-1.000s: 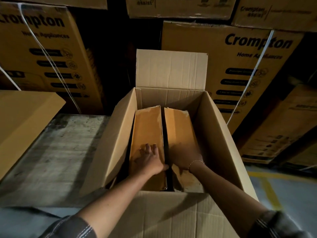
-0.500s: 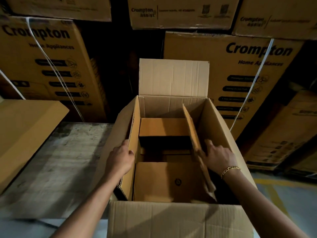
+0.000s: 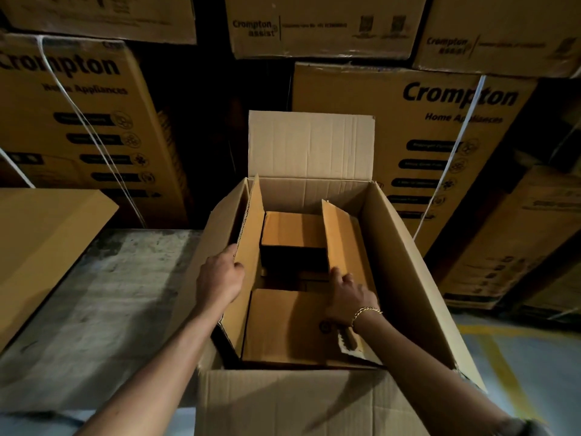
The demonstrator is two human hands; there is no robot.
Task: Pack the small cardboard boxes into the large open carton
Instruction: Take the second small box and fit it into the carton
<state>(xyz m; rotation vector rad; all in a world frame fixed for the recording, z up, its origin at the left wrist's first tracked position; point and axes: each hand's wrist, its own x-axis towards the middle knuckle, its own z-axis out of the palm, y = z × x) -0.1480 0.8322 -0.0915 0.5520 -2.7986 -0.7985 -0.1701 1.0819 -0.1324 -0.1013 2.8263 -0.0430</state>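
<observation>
Your two hands are working inside the large open carton [image 3: 405, 278], which is filling the centre and lower half of the frame with its far flap standing upright. Inside it an inner cardboard box [image 3: 283, 328] is sitting with its own flaps raised. Your left hand [image 3: 220, 278] is at the box's left flap [image 3: 250, 247], just left of centre, and your right hand [image 3: 349, 297] is at its right flap [image 3: 341, 240], a little right of centre and lower.

The inner box is looking yellow-brown and smooth against the paler, ribbed walls of the carton. Its left flap is standing nearly upright against the carton's left wall; the right flap is leaning inward, with a torn, ragged patch at its near lower end. Deeper in, a small cardboard box [image 3: 292, 229] is lying toward the far end, its top lit and its near face in dark shadow. A near flap with a small round printed mark is lying flat across the front.

Your left hand is curling closed around the left flap's edge, thumb on the inner face. Your right hand, wearing a gold bracelet [image 3: 366, 311], is pressing on the right flap with fingers bent over its edge; whether it is gripping fully is hard to tell.
</observation>
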